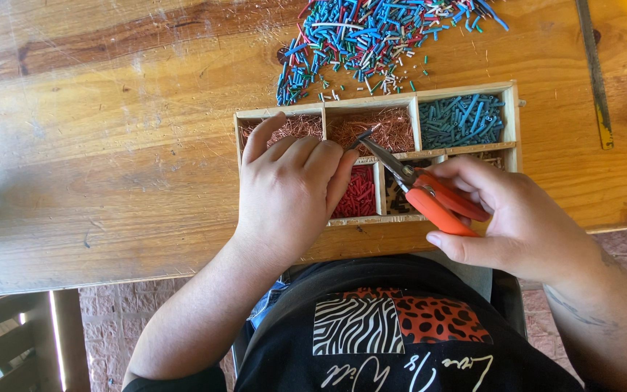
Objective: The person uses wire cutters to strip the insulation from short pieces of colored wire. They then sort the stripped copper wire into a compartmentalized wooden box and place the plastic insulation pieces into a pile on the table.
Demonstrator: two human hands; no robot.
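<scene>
— Where the two hands meet over the wooden tray, what gets logged?
— Item one: left hand, fingers curled shut, pinching a short wire piece at the fingertips above the copper-strand compartment. Item two: right hand, closed round the orange-handled cutters, blades meeting the wire's end.
— Handling note?
— By my judgement, bite only the sleeve, keep the pinch close to the blades, and hold over the tray so scraps fall inside.
— Other stock?
— Red sleeve bits in a lower cell, teal bits upper right, a loose multicoloured pile beyond.
— Setting?
— Scuffed wooden tabletop; brick-paved floor below.
</scene>
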